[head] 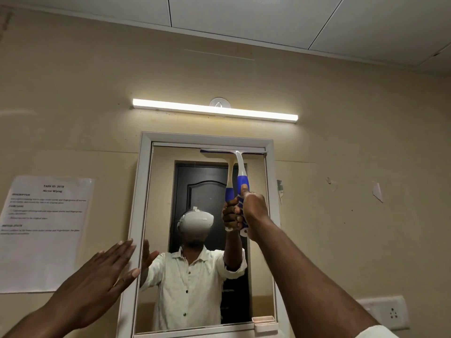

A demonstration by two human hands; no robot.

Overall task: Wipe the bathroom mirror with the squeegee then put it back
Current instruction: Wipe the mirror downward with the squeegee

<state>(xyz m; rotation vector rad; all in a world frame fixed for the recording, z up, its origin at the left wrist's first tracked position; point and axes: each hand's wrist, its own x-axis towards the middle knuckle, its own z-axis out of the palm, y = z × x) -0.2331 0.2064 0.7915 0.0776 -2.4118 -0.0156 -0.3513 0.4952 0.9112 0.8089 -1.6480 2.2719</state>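
Observation:
A white-framed bathroom mirror (pixel 146 181) hangs on the beige wall in the middle of the view. The squeegee (pixel 240 167) has a white neck, a blue grip and a blue blade. Its blade lies flat against the glass along the top right edge of the mirror. My right hand (pixel 253 211) is shut on the blue grip, thumb pointing up the handle. My left hand (pixel 102 276) is open with flat fingers, its fingertips by the mirror's left frame; I cannot tell whether they touch it.
A lit tube light (pixel 214 110) runs above the mirror. A printed task sheet (pixel 46 230) is taped to the wall on the left. A white socket plate (pixel 388 313) sits low right. A small pink tray (pixel 264 322) rests at the mirror's bottom right corner.

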